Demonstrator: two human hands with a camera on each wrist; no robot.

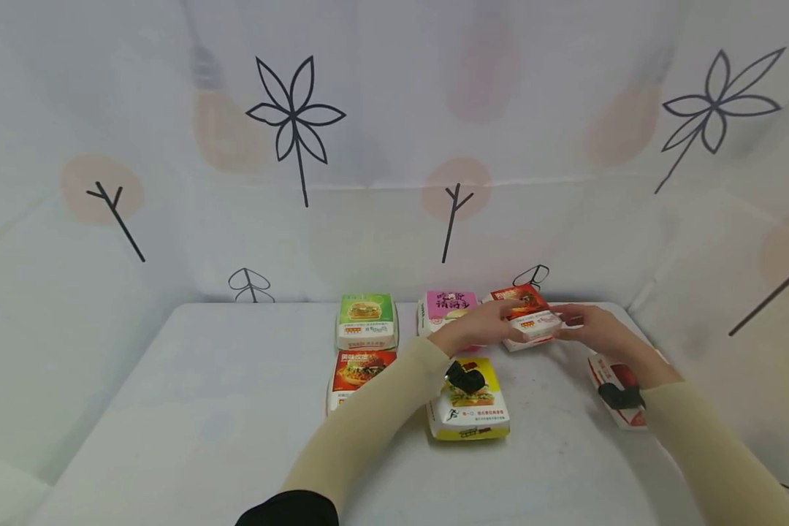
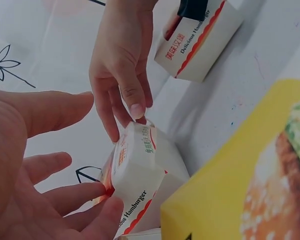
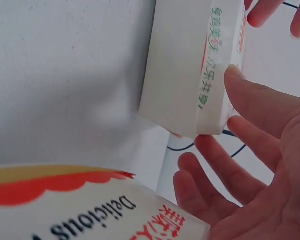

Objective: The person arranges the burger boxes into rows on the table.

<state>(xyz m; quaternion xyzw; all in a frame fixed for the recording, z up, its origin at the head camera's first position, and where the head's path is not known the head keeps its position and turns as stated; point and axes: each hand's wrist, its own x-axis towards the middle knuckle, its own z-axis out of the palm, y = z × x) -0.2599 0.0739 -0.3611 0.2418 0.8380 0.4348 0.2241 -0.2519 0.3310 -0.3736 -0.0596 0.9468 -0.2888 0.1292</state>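
Note:
A red-and-white hamburger box [image 1: 532, 321] sits at the back right of the table, turned a little askew. My left hand [image 1: 478, 326] reaches across to its left side, fingers loosely extended; in the left wrist view its fingertips [image 2: 102, 190] are against the box's edge. At the box's other end is my right hand [image 1: 601, 337]. Its thumb [image 3: 250, 95] touches the top edge in the right wrist view, while the fingers spread loosely by the end. Just left of my left hand stands a pink hamburger box [image 1: 443, 301], partly hidden by that hand.
A yellow hamburger box [image 1: 470, 416] lies in front of the pink one. To the left, a green box [image 1: 366, 321] stands behind another red box [image 1: 361, 369], which my left sleeve partly covers. One more red-and-white box [image 1: 611, 376] lies under my right wrist. Patterned cloth [image 1: 381, 241] hangs behind the table.

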